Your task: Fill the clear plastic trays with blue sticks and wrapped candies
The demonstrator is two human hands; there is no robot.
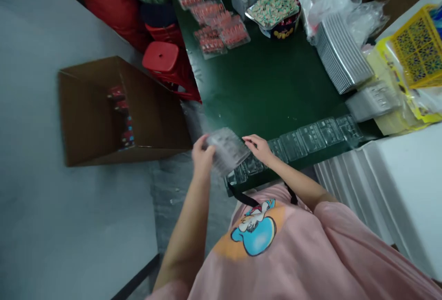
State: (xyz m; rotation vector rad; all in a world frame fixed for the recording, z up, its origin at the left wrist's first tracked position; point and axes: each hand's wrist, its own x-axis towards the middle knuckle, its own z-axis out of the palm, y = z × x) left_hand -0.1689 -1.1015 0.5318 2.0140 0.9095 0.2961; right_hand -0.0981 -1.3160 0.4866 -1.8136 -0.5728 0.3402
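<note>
Dark green surface [276, 92] on my feed, thin clear plastic trays [312, 137] along its near edge. My left hand [202, 156] has fingers closed round a blurry translucent plastic stack [227, 149] by the corner — loose pinch, it'd likely spill. Right hand [260, 150]: half-curled fingers alongside, can't tell if gripping.
</note>
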